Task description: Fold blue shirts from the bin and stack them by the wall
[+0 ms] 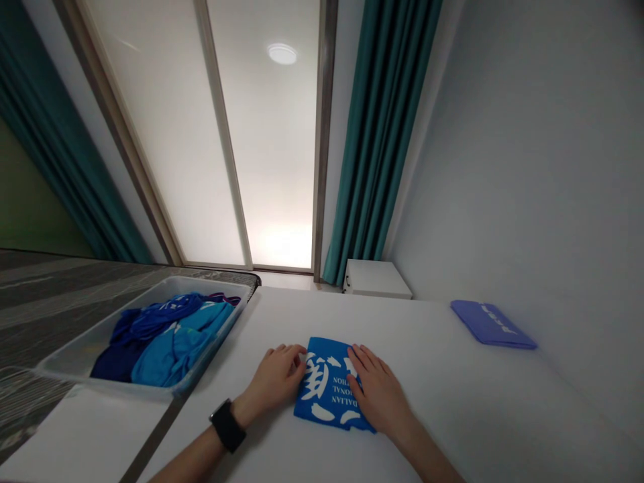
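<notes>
Right hand (381, 394) flat, grip free, on a folded blue cloth (329, 388); left hand (276, 376) at its edge, grip unclear.

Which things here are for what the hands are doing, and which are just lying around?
Part of the job:
folded blue cloth, white print on it
left hand, at its edge
right hand, flat on it
maybe the clothes in the clear bin

Just around:
black watch, worn
teal curtain
white cabinet
</notes>
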The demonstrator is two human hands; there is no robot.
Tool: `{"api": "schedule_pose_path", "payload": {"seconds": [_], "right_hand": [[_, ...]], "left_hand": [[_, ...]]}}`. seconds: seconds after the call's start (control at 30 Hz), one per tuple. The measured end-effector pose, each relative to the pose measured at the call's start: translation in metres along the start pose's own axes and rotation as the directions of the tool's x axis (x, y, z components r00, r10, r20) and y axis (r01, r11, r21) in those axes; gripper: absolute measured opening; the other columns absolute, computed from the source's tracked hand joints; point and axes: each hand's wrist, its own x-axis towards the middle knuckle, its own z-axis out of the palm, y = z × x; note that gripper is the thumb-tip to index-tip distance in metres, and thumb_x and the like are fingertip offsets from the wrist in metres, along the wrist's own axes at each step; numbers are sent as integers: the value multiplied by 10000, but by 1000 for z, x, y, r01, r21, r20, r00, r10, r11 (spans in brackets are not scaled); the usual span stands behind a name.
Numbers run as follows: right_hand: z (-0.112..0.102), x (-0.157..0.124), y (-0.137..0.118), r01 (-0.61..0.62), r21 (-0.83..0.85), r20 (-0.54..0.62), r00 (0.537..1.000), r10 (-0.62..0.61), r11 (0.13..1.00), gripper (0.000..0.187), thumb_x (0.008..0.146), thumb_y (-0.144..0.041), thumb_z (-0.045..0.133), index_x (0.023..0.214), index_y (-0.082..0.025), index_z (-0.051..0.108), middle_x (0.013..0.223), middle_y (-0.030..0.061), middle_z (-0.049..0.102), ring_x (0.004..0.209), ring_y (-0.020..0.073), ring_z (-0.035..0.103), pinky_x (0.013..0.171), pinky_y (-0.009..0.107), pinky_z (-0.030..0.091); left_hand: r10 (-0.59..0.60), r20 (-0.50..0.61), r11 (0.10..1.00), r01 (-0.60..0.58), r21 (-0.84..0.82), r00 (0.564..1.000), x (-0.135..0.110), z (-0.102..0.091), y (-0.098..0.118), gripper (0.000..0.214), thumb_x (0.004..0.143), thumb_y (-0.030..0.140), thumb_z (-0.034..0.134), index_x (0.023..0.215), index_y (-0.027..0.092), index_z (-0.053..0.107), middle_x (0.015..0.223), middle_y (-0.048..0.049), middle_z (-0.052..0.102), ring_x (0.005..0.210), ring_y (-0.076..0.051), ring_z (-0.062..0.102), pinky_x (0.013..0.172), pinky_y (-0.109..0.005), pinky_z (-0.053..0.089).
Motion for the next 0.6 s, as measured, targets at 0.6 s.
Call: {"api": "schedule_pose_path", "payload": {"seconds": [0.6], "right_hand": [[18, -63, -16, -54, -252, -135, 991, 20, 966, 289, 880, -226, 582, 1130, -121, 681, 1072, 170, 698, 952, 292, 647, 849, 424, 472]], "left_hand": [[214, 128, 944, -239, 229, 968, -2, 50, 54, 583, 989, 414, 371, 1488, 111, 351, 1549, -167, 347, 1439, -298, 305, 1165, -508, 246]]}}
